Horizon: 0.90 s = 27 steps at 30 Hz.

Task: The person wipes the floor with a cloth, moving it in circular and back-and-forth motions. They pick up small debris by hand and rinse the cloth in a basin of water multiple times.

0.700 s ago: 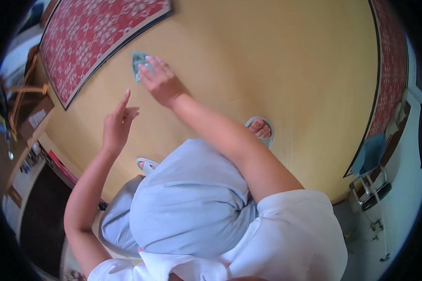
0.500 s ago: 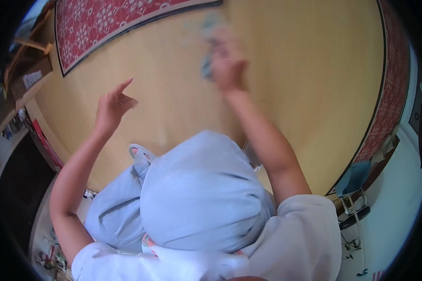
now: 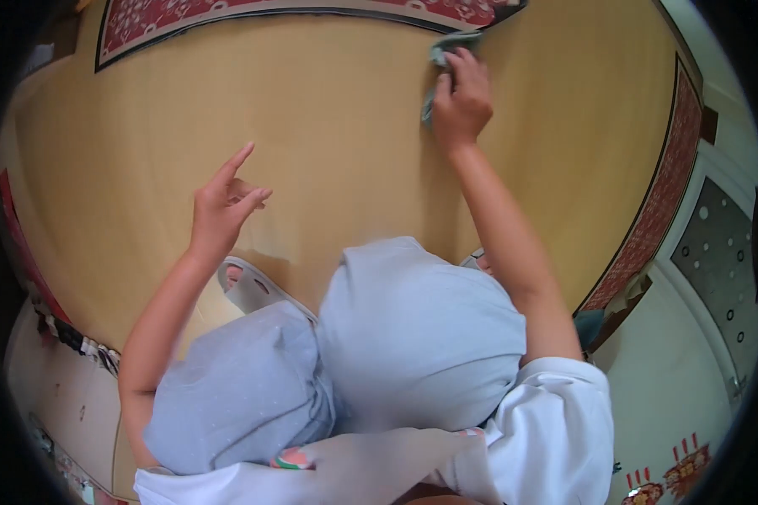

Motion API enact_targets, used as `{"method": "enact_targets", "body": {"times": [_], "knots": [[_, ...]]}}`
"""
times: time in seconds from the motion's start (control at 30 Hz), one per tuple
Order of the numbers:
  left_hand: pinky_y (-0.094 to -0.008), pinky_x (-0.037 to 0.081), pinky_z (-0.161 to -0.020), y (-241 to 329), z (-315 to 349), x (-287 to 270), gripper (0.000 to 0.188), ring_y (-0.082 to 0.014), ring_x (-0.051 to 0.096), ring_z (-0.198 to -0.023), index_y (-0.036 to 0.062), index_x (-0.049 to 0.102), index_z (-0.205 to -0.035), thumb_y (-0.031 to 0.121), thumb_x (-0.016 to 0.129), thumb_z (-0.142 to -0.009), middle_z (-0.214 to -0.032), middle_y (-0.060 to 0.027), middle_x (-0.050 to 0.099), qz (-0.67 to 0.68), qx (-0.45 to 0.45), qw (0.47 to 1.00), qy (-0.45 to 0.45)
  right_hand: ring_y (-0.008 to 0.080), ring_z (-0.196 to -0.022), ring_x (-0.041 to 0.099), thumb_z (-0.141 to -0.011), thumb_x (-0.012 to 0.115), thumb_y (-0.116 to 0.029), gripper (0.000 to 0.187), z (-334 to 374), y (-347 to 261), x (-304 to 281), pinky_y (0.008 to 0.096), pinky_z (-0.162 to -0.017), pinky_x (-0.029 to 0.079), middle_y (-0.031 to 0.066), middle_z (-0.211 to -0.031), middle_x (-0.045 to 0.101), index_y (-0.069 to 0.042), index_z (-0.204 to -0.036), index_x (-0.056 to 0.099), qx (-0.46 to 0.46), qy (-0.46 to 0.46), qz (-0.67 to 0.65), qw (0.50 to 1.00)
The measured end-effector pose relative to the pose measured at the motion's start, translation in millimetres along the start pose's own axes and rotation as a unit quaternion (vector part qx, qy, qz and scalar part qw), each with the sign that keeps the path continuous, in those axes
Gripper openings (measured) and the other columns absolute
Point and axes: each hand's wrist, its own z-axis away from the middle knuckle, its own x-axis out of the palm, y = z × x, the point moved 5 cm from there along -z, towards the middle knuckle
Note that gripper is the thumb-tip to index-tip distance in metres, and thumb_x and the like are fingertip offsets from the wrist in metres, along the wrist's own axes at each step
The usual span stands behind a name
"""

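My right hand (image 3: 465, 103) reaches far forward and is closed on a grey-green cloth (image 3: 455, 44). Part of the cloth sticks out beyond the fingers and part on the hand's left side. The cloth lies against the tan, wood-look floor (image 3: 328, 109), just short of a red patterned mat. Nothing is in my left hand (image 3: 223, 202), which hovers over the floor to the left with the index finger stretched out and the thumb apart. My knees in light blue trousers (image 3: 421, 328) are bent below, and grey slippers (image 3: 257, 290) are on my feet.
The red mat with white flowers (image 3: 312, 7) and a dark edge lies across the far side. Another red patterned strip (image 3: 648, 219) runs along the right, beside a white door with a dark dotted panel (image 3: 716, 252). Shoes (image 3: 84, 343) stand in a row at the left.
My right hand and the cloth are now farther right in view, close to the mat's corner. The view has shifted, showing more of the right-hand door. My left hand keeps its pose.
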Motion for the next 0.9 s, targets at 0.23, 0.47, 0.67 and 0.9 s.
{"method": "enact_targets", "body": {"times": [0.23,0.47,0.67,0.9], "knots": [[-0.026,0.045,-0.062,-2,-31,1,0.045,-0.0096,0.054,-0.063,0.0086,0.045,-0.146,0.012,0.05,-0.102,-0.069,-0.0013,0.053,0.094,-0.003,0.993,0.073,0.0325,-0.128,0.057,-0.08,0.066,-0.002,0.038,-19,-81,49,0.0416,-0.091,0.055,0.0023,-0.133,0.063,-0.015,-0.115,0.064,-0.283,-0.205,-0.026,0.937],[-0.0331,0.044,-0.069,1,-46,-15,0.037,-0.0212,0.047,-0.066,0.0054,0.043,-0.139,0.011,0.042,-0.103,-0.074,-0.0065,0.046,0.022,0.096,0.994,0.055,0.0361,-0.128,0.057,-0.079,0.063,0.001,0.037,-19,-117,74,0.0418,-0.092,0.055,0.0073,-0.128,0.065,-0.013,-0.113,0.065,-0.193,-0.126,0.004,0.973],[-0.0469,0.046,-0.075,-30,-48,-69,0.039,-0.0378,0.058,-0.084,0.0093,0.045,-0.139,0.008,0.044,-0.099,-0.093,-0.0185,0.058,0.005,0.08,0.993,0.081,0.0341,-0.12,0.062,-0.078,0.069,-0.008,0.024,18,-199,127,0.0431,-0.093,0.055,0.005,-0.12,0.069,-0.009,-0.102,0.067,-0.175,-0.069,-0.017,0.982],[-0.025,0.051,-0.079,-52,-36,-125,0.046,-0.0116,0.061,-0.078,0.0083,0.05,-0.143,0.003,0.059,-0.098,-0.083,-0.0029,0.063,0.031,0.046,0.988,0.147,0.0306,-0.115,0.065,-0.081,0.067,-0.004,0.019,46,-263,119,0.0398,-0.092,0.057,0.0047,-0.113,0.07,-0.012,-0.098,0.07,-0.28,-0.157,-0.138,0.937]]}}
